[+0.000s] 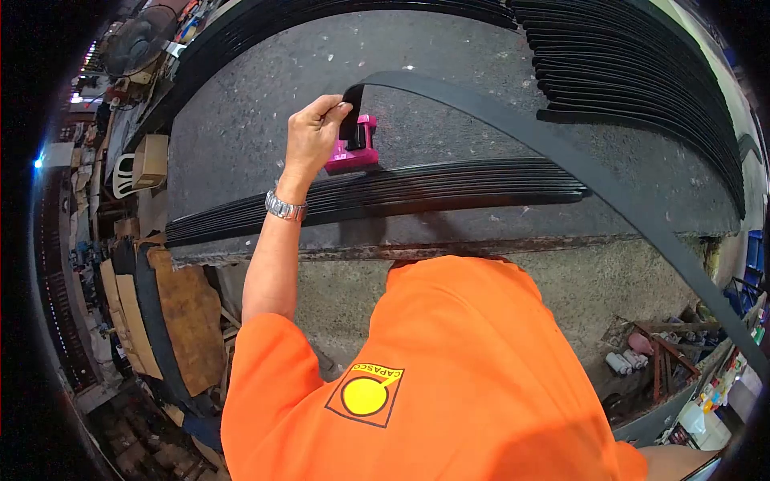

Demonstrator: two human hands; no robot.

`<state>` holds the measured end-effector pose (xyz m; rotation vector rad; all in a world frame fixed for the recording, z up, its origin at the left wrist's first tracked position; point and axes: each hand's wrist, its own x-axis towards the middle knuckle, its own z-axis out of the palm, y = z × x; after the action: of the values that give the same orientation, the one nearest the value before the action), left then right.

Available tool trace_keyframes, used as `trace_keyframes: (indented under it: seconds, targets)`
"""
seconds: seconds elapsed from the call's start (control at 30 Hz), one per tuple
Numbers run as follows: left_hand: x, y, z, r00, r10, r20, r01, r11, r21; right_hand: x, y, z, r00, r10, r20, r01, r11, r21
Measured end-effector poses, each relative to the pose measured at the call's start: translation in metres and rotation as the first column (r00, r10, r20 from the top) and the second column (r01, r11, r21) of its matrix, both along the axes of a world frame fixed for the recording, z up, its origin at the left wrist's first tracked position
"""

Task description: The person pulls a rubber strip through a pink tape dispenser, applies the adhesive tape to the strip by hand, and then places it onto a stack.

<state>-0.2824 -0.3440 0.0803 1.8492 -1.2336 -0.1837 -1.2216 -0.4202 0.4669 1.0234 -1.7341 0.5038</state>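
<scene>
My left hand (315, 132), with a metal watch on the wrist, is closed on the end of a long black strip (473, 103). That end hangs down from the fingers. From there the strip arches over the dark worktable (449, 48) and sweeps to the lower right, out of the frame. Just below my fingers stands a bright pink object with a black middle (353, 160), partly covered by the hand and strip. A bundle of similar black strips (449, 184) lies along the table's near edge. My right hand is out of view; only part of the forearm shows at lower right.
More black strips (634, 88) lie stacked at the table's right side, and others curve along its far edge. To the left are a fan (138, 42), a cardboard box (151, 160) and a brown board (184, 313). White rolls (619, 363) lie low on the right.
</scene>
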Motion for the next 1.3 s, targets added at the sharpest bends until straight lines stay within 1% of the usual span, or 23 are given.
trace_keyframes:
  seconds: [0.1, 0.2, 0.3, 0.4, 0.5, 0.6, 0.63, 0.67, 0.73, 0.77, 0.8, 0.83, 0.87, 0.93, 1.0, 1.07, 1.1, 1.13, 1.17, 1.2, 1.23, 1.27, 1.3]
  targets:
    - [0.004, 0.004, -0.005, 0.998, 0.013, -0.057, -0.012, 1.0, 0.012, -0.005, 0.004, 0.001, 1.0, -0.014, 0.004, 0.014, 1.0, 0.008]
    - [0.007, 0.009, -0.005, 0.998, 0.0, -0.071, 0.002, 1.0, 0.028, -0.009, 0.007, -0.002, 1.0, -0.018, 0.021, 0.018, 1.0, 0.02]
    - [0.005, 0.011, -0.005, 0.993, 0.016, -0.118, -0.015, 1.0, 0.012, -0.012, 0.011, -0.006, 0.999, -0.025, 0.038, 0.023, 0.999, 0.036]
    - [0.002, 0.011, -0.011, 0.975, 0.033, -0.222, -0.047, 0.997, -0.055, -0.017, 0.012, -0.009, 0.998, -0.035, 0.058, 0.031, 0.997, 0.065]
    - [0.004, 0.009, -0.019, 0.958, 0.037, -0.286, -0.057, 0.997, -0.06, -0.024, 0.01, -0.013, 0.995, -0.052, 0.08, 0.043, 0.993, 0.111]
    - [0.004, 0.002, -0.035, 0.853, -0.012, -0.522, -0.071, 0.988, -0.138, -0.027, 0.011, -0.022, 0.99, -0.084, 0.116, 0.064, 0.984, 0.168]
    - [0.003, -0.001, -0.034, 0.831, -0.04, -0.554, -0.065, 0.984, -0.169, -0.027, 0.009, -0.027, 0.988, -0.094, 0.126, 0.068, 0.978, 0.196]
    - [0.003, -0.003, -0.033, 0.835, -0.04, -0.549, -0.063, 0.984, -0.169, -0.027, 0.006, -0.032, 0.985, -0.106, 0.137, 0.073, 0.971, 0.228]
    - [0.002, -0.003, -0.011, 0.841, -0.034, -0.54, -0.065, 0.984, -0.163, -0.023, -0.003, -0.043, 0.981, -0.11, 0.158, 0.06, 0.955, 0.289]
    - [0.009, 0.0, -0.001, 0.878, 0.001, -0.479, -0.079, 0.987, -0.143, -0.021, -0.01, -0.05, 0.98, -0.106, 0.171, 0.046, 0.945, 0.325]
    - [0.02, 0.006, 0.007, 0.941, 0.074, -0.331, -0.11, 0.99, -0.092, -0.019, -0.017, -0.06, 0.978, -0.096, 0.184, 0.023, 0.93, 0.366]
    - [0.029, 0.014, 0.025, 0.98, 0.154, -0.125, -0.156, 0.988, -0.005, -0.013, -0.028, -0.072, 0.975, -0.077, 0.208, -0.014, 0.915, 0.404]
    - [0.04, 0.025, 0.041, 0.974, 0.207, 0.094, -0.214, 0.974, 0.069, -0.008, -0.035, -0.084, 0.973, -0.055, 0.224, -0.051, 0.896, 0.441]
    - [0.086, 0.052, 0.052, 0.925, 0.197, 0.326, -0.257, 0.954, 0.154, 0.01, -0.061, -0.118, 0.955, 0.029, 0.295, -0.184, 0.838, 0.514]
    - [0.137, 0.084, 0.064, 0.856, 0.216, 0.47, -0.341, 0.919, 0.199, 0.053, -0.084, -0.157, 0.916, 0.125, 0.382, -0.336, 0.758, 0.558]
    - [0.195, 0.124, 0.082, 0.75, 0.236, 0.618, -0.452, 0.865, 0.219, 0.143, -0.099, -0.201, 0.843, 0.236, 0.484, -0.506, 0.655, 0.561]
    - [0.22, 0.146, 0.097, 0.717, 0.245, 0.653, -0.502, 0.831, 0.24, 0.205, -0.101, -0.227, 0.799, 0.28, 0.532, -0.581, 0.59, 0.561]
    - [0.273, 0.178, 0.099, 0.669, 0.22, 0.71, -0.491, 0.848, 0.2, 0.267, -0.099, -0.25, 0.756, 0.315, 0.573, -0.642, 0.526, 0.557]
    - [0.297, 0.203, 0.12, 0.612, 0.253, 0.75, -0.616, 0.747, 0.251, 0.367, -0.081, -0.26, 0.827, 0.237, 0.509, -0.548, 0.541, 0.638]
    - [0.339, 0.234, 0.136, 0.572, 0.267, 0.776, -0.71, 0.634, 0.305, 0.423, -0.074, -0.286, 0.795, 0.301, 0.526, -0.6, 0.512, 0.614]
    - [0.364, 0.263, 0.16, 0.541, 0.268, 0.797, -0.769, 0.542, 0.339, 0.47, -0.073, -0.305, 0.714, 0.376, 0.591, -0.7, 0.35, 0.623]
    - [0.395, 0.296, 0.183, 0.503, 0.287, 0.815, -0.823, 0.446, 0.351, 0.542, -0.055, -0.311, 0.709, 0.36, 0.607, -0.705, 0.342, 0.621]
    - [0.425, 0.338, 0.202, 0.45, 0.301, 0.841, -0.838, 0.469, 0.28, 0.583, -0.048, -0.334, 0.622, 0.463, 0.631, -0.779, 0.292, 0.554]
